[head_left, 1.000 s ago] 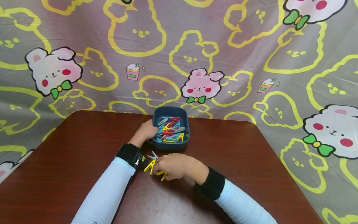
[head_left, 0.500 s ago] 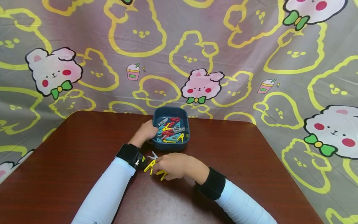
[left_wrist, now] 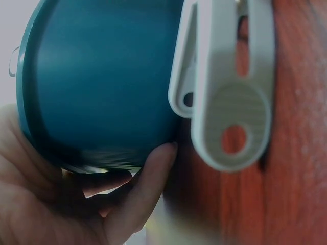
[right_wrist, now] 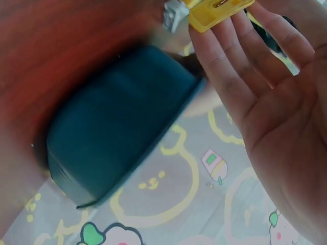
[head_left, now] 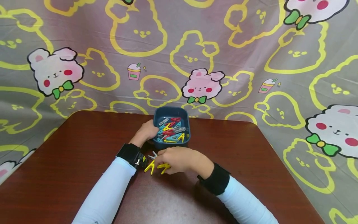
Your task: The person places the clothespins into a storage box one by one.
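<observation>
In the head view, my left hand (head_left: 147, 130) grips the left side of a dark blue plastic bin (head_left: 186, 144). Its fingers curl against the bin wall (left_wrist: 102, 92) in the left wrist view. Inside lie several red, yellow, blue and grey clothespins (head_left: 170, 130). In front of the bin, my right hand (head_left: 177, 160) pinches a yellow clothespin (head_left: 163, 167), whose legs stick out below the fingers. Just left of it are another yellow clothespin (head_left: 149, 167) and a grey clothespin (head_left: 152, 156), partly hidden by the right hand. The right thumb is hidden in the head view.
A brown wooden table (head_left: 237, 149) carries everything. Behind it hangs a patterned curtain (head_left: 167, 65) with rabbits and yellow outlines. My left wrist strap (head_left: 131, 154) is close beside the loose clothespins.
My right hand has risen slightly and moved toward the bin, with the yellow clothespin in its fingers. The left hand keeps its hold on the bin.
</observation>
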A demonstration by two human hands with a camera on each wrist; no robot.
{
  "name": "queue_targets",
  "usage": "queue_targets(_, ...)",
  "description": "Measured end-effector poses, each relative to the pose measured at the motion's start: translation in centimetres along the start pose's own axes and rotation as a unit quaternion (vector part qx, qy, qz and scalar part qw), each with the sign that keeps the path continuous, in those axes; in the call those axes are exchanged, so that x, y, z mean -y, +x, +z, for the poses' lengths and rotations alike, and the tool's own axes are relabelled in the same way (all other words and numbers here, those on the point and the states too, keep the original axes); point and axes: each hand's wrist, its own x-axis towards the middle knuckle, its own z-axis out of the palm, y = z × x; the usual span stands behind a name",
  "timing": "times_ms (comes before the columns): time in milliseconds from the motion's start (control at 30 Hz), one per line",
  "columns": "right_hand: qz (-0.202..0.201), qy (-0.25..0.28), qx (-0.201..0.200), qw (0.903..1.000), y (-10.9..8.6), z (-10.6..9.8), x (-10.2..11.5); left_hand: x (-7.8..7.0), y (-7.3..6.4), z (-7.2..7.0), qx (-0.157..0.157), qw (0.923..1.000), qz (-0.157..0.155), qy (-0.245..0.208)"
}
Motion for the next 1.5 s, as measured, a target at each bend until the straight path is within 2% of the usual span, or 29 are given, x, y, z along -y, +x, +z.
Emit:
queue_targets(167,-0.018,0.025,-0.045,0.9985,-1.0,-2.0,-0.7,0.0,0.0,-0.2,-0.008,0.9997,0.007,0.021)
queue_targets(300,0.002,0.042,-0.085,0.9954,-1.5,-4.1,-2.4,-0.1,0.0,-0.2,0.002,0.9999,0.008,0.012)
queue_targets(400,0.047,0.042,-0.113,0.9916,-1.3,-6.2,-4.6,-0.1,0.0,-0.2,0.011,0.9999,0.003,-0.004)
queue_targets(467,0.093,0.036,-0.133,0.986,-0.7,-7.5,-6.4,-0.2,0.1,-0.2,0.015,0.9998,-0.006,-0.012)
queue_targets(633,0.213,0.023,-0.166,0.9627,1.7,-9.4,-11.5,-0.1,0.4,-0.1,0.012,0.9992,-0.032,-0.021)
queue_targets(767,0.257,0.038,-0.174,0.9498,3.9,-9.3,-14.2,0.0,0.5,-0.2,0.013,0.9989,-0.038,-0.024)
queue_targets(900,0.275,0.033,-0.161,0.9472,5.4,-8.8,-15.4,-0.2,0.4,-0.3,0.015,0.9988,-0.037,-0.027)
queue_targets(1133,0.301,-0.008,-0.14,0.9432,7.6,-7.7,-16.9,-0.3,0.3,-0.2,0.007,0.9991,-0.035,-0.023)
queue_targets(1267,0.309,-0.019,-0.133,0.9416,8.3,-7.2,-17.5,-0.3,0.3,-0.1,0.01,0.9989,-0.037,-0.026)
queue_targets(1500,0.313,0.004,-0.125,0.9413,8.3,-6.9,-17.8,-0.2,0.5,-0.1,0.007,0.9987,-0.039,-0.031)
